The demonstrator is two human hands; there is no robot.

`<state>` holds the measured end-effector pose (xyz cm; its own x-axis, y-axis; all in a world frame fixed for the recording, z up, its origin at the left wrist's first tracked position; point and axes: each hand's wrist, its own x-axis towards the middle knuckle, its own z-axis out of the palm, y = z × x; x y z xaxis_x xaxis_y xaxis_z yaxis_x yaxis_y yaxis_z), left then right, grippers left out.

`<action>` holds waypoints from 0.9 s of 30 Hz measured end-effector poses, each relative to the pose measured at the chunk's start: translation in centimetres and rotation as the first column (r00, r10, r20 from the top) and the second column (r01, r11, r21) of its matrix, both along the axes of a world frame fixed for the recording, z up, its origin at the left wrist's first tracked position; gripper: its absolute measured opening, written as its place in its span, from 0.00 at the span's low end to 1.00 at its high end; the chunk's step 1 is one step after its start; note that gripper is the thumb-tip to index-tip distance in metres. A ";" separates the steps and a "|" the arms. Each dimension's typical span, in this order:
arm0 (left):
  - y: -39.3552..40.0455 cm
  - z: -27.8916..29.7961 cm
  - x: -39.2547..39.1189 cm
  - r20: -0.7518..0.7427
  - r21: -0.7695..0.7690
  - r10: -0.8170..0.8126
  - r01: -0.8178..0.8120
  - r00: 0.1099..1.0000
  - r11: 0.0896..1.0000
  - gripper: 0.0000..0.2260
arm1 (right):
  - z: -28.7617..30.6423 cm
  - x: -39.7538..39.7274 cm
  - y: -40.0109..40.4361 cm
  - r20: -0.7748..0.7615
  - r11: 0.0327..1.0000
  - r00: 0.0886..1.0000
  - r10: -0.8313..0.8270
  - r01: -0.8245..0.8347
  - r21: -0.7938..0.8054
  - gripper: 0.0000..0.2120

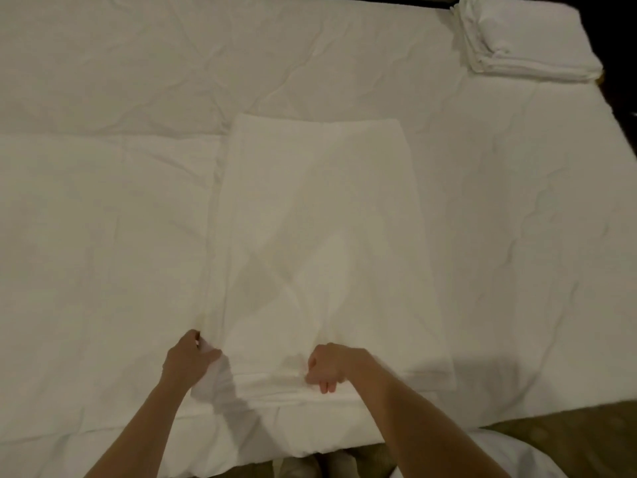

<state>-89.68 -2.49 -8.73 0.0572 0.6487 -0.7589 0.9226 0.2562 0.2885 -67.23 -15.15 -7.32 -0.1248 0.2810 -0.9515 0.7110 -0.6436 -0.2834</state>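
A long white towel (pixel 320 219) lies flat on the white bed (pixel 103 201), folded into a narrow strip that runs away from me. My left hand (pixel 188 358) grips the towel's near left corner, with cloth bunched under the fingers. My right hand (pixel 327 365) is curled round the near edge, about midway along it. Both hands sit close to the bed's front edge.
A stack of folded white towels (pixel 527 39) sits at the bed's far right corner. The bedcover is wrinkled. Brown floor (pixel 568 429) shows at the lower right, beside a bit of white clothing (pixel 510 457).
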 end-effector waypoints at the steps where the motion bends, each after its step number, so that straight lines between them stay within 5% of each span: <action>1: 0.0 -0.1 0.0 -0.011 0.016 -0.019 0.019 1.000 1.000 0.12 | -0.1 0.6 0.1 0.013 1.000 1.000 -0.017 0.017 0.007 0.11; 10: -1.3 -0.8 -1.0 -0.118 0.019 -0.063 0.065 0.991 0.998 0.12 | -1.4 2.3 -4.9 0.130 0.992 0.984 0.121 -0.116 -0.051 0.09; 14: -2.2 0.9 -2.0 -0.195 -0.263 -0.073 0.020 0.978 0.965 0.11 | -0.6 3.3 -4.1 0.053 0.991 0.999 0.010 -0.003 -0.131 0.10; 16: -1.7 1.8 -1.6 -0.251 -0.393 -0.197 0.086 0.948 0.916 0.10 | 0.3 5.5 -2.4 0.109 0.996 0.990 -0.086 0.087 -0.004 0.10; 20: 1.6 1.6 2.0 -0.149 -0.090 -0.138 0.126 0.979 0.988 0.16 | 0.9 11.2 -0.9 0.434 0.889 0.837 -0.333 0.124 0.441 0.13; 23: 3.9 1.2 5.3 -0.005 0.139 0.021 -0.021 1.000 0.990 0.17 | 0.6 14.9 -0.9 0.497 0.804 0.727 -0.474 0.128 0.580 0.14; 27: 4.4 0.6 5.1 0.032 0.243 0.149 -0.152 0.988 0.958 0.12 | -0.3 18.3 -1.8 0.514 0.695 0.503 -0.695 0.284 0.661 0.23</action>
